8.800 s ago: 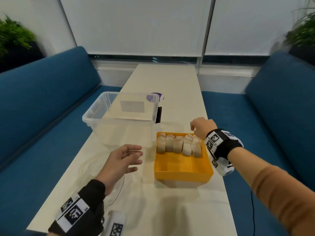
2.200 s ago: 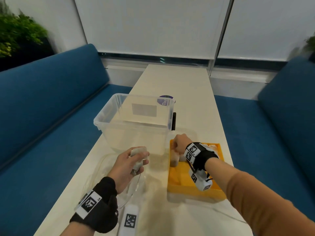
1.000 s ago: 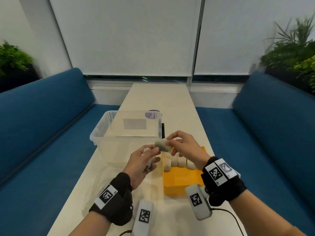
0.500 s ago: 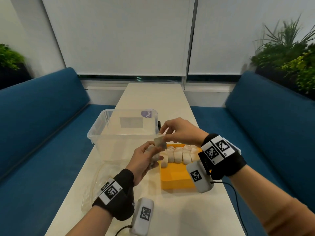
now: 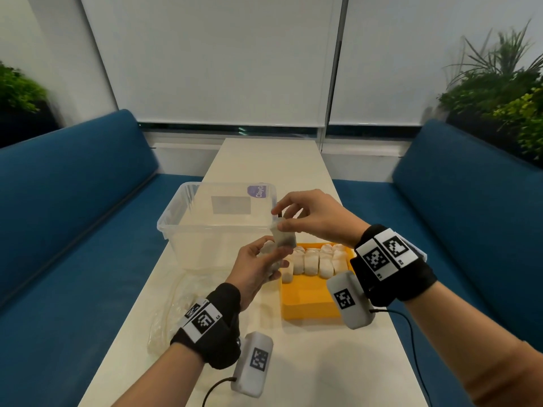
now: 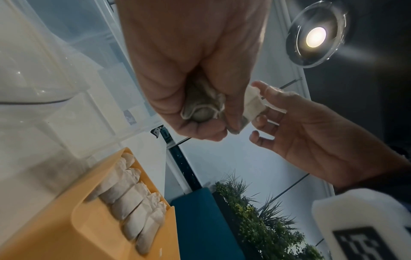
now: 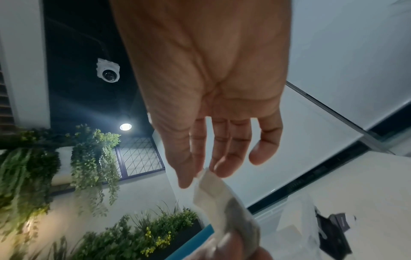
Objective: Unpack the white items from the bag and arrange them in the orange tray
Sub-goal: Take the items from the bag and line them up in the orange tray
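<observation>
Above the orange tray's [image 5: 308, 298] 10 o'clock corner, the right hand [image 5: 317, 218] has drawn one white sachet [image 5: 284, 237] up by fingertip pinch from the left hand's [image 5: 258, 271] clutched bunch [image 5: 269, 251], ready for placing

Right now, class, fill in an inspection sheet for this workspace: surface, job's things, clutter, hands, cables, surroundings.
Surface: white table, long and narrow.
Job's things: orange tray with a row of white pouches at its far end; clear bag lying flat.
Clutter: clear plastic bin.
Hands: left hand grips pouches; right hand pinches one pouch.
Cables: black cable from the right wrist.
Surroundings: blue benches, plants.
</observation>
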A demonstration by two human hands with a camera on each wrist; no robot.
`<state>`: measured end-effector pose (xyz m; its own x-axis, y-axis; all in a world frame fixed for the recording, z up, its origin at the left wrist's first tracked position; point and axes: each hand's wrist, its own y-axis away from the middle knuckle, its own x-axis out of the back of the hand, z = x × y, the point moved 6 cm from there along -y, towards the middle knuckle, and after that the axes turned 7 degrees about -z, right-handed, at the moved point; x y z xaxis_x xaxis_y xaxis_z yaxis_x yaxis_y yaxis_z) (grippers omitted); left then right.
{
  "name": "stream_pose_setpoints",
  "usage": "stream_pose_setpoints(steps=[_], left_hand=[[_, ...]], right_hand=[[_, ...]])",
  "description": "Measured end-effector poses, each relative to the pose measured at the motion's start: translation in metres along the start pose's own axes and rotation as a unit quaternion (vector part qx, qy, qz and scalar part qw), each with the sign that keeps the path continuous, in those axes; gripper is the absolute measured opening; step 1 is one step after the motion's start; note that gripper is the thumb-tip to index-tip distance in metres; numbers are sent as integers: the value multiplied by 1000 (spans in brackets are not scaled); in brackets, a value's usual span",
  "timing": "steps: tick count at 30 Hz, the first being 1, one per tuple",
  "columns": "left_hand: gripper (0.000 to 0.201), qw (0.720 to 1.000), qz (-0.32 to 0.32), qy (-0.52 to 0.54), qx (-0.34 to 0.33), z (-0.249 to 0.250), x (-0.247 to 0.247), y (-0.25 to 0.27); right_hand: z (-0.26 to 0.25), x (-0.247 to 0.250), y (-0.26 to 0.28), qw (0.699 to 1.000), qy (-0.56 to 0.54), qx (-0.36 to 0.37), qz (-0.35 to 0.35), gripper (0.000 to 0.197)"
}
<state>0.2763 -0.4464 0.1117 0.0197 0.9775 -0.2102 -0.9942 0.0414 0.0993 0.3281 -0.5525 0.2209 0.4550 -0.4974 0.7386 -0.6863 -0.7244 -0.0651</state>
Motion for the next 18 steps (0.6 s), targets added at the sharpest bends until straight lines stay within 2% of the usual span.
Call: stream_pose_setpoints(steps=[7, 13, 18], left_hand=[[31, 1000, -1, -1, 4, -3, 1, -3], [37, 1000, 0, -17, 18, -9, 1, -8], [28, 999, 16, -28, 36, -15, 8, -11]], right_hand=[[3, -4, 0, 997, 77, 14, -20, 17], [8, 1, -1, 995, 100, 5, 17, 16], [27, 6, -6, 995, 85, -35, 38, 17]])
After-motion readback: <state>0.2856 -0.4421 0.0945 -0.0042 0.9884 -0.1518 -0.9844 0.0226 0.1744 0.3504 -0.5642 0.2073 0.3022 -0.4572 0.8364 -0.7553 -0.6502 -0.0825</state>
